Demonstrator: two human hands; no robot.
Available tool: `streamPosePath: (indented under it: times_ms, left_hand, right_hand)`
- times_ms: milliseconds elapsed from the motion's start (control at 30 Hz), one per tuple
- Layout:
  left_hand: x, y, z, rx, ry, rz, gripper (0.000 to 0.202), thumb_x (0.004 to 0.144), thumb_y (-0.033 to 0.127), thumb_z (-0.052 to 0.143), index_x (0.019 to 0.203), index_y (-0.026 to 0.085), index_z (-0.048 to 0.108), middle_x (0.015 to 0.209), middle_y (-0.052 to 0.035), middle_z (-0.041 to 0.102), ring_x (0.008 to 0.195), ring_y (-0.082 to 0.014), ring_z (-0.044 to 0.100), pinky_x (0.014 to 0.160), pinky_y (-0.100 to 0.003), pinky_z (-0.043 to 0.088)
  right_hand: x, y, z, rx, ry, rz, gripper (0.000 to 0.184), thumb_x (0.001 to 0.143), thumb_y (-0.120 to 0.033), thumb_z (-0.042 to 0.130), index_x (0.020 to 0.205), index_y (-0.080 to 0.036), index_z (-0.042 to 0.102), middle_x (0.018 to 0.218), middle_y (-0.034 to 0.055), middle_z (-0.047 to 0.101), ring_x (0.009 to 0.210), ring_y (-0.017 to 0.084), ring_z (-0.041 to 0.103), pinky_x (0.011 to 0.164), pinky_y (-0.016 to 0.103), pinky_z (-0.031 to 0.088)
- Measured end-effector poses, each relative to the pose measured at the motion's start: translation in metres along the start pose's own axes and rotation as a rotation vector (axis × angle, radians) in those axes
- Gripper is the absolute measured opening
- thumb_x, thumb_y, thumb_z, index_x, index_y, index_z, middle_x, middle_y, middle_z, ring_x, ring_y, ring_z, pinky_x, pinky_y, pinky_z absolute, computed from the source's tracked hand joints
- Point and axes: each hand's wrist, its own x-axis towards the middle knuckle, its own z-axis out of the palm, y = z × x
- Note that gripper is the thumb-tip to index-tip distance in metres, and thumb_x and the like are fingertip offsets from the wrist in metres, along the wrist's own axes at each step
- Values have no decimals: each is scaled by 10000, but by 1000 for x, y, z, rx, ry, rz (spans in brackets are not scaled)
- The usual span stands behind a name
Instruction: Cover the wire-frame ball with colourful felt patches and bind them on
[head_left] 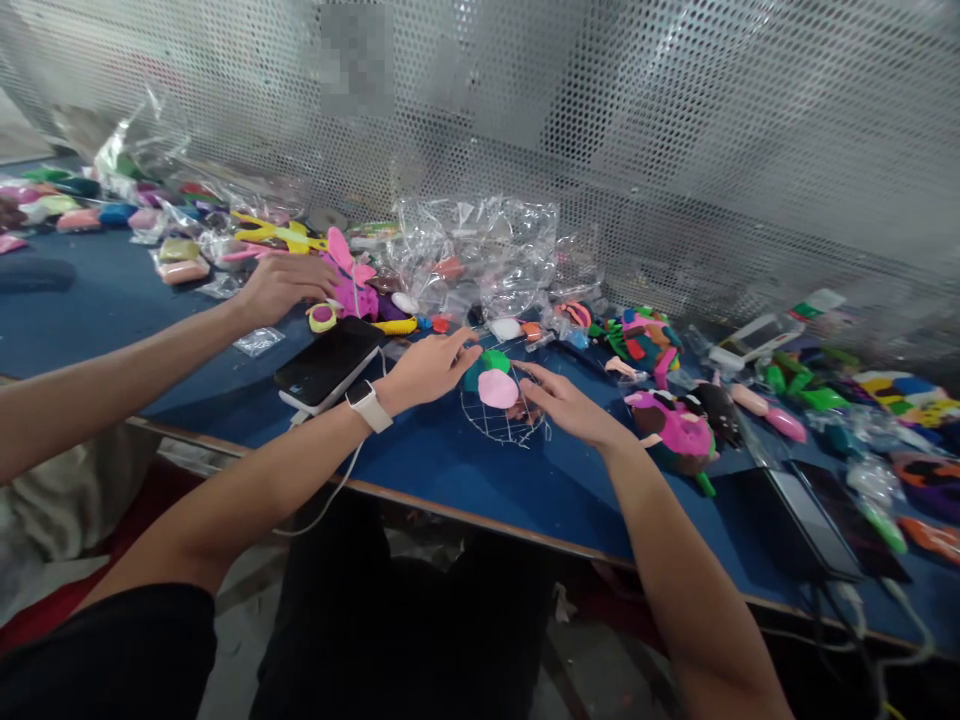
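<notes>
A round wire mesh frame (504, 432) is on the blue table in front of me. Green clay (495, 361) and a flat pink clay patch (498, 389) lie on its wires, with teal clay at the left and brown clay (519, 408) at the right. My left hand (427, 368), with a white-banded watch on its wrist, grips the frame's upper left side. On the opposite side, the bent fingers of my right hand (564, 402) hold the frame by the brown clay. Some fingertips are hidden.
Another person's hand (289, 283) reaches in from the left beside a magenta clay figure (352, 290). A phone (330, 362) with a cable lies left of my wrist. Clay models (675, 425) and more phones (814, 515) are at right. Clear plastic bags (480, 250) line the mesh wall (525, 120).
</notes>
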Motion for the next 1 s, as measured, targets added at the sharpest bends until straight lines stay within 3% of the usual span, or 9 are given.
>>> streamPosePath:
  times_ms: [167, 267, 400, 500, 567, 667, 867, 1000]
  left_hand:
    - [3, -8, 9, 94, -38, -37, 406, 1202, 389, 318, 1294, 197, 664, 1009, -97, 805, 958, -281, 785, 824, -379, 555]
    - [3, -9, 9, 114, -42, -48, 409, 1200, 383, 313, 1272, 196, 669, 995, -100, 800, 941, -277, 780, 816, -378, 561]
    - [6, -11, 6, 155, -5, -57, 349, 1169, 320, 391, 1292, 175, 683, 1096, -129, 817, 1035, -286, 776, 908, -413, 599]
    - [9, -17, 6, 239, 45, -51, 304, 1116, 249, 482, 1296, 141, 701, 1232, -163, 801, 1189, -319, 742, 1053, -463, 598]
    - [11, -22, 6, 287, 85, -27, 289, 1086, 223, 523, 1280, 127, 714, 1338, -177, 764, 1291, -339, 695, 1161, -488, 561]
    - [15, -31, 9, 325, 108, -21, 316, 1066, 225, 553, 1314, 119, 718, 1451, -195, 703, 1390, -368, 627, 1242, -526, 511]
    - [18, -46, 18, 294, 35, -74, 397, 1045, 220, 581, 1407, 110, 700, 1541, -242, 650, 1431, -412, 596, 1242, -581, 482]
    - [23, -53, 22, 281, 14, -81, 351, 1036, 165, 581, 1357, 133, 719, 1514, -221, 685, 1401, -364, 632, 1246, -529, 475]
  right_hand:
    - [-1, -5, -4, -32, 33, 43, 846, 1076, -703, 618, 1758, -231, 455, 880, 91, 870, 704, 256, 783, 575, 347, 590]
    - [3, -3, -4, -56, 132, 43, 885, 1029, -772, 626, 1685, -181, 554, 846, 93, 860, 569, 231, 731, 493, 328, 525]
    - [8, 4, -11, -199, 311, -75, 875, 950, -918, 583, 1302, -146, 797, 749, 77, 811, 476, 221, 671, 459, 339, 455]
    - [10, 9, -17, -356, 435, -186, 816, 954, -942, 548, 984, -173, 819, 656, 47, 748, 453, 192, 617, 530, 352, 477]
    - [13, 12, -20, -393, 479, -217, 799, 956, -944, 547, 880, -188, 795, 617, 34, 716, 453, 181, 592, 561, 353, 477]
    - [18, 17, -20, -355, 528, -232, 797, 931, -958, 567, 858, -196, 787, 596, 30, 695, 468, 188, 586, 559, 352, 464]
    - [25, 22, -15, -314, 520, -292, 758, 939, -922, 600, 903, -196, 813, 606, 41, 697, 520, 210, 613, 572, 350, 474]
    - [27, 23, -15, -342, 523, -328, 734, 944, -896, 614, 892, -194, 821, 598, 45, 689, 545, 219, 630, 578, 349, 484]
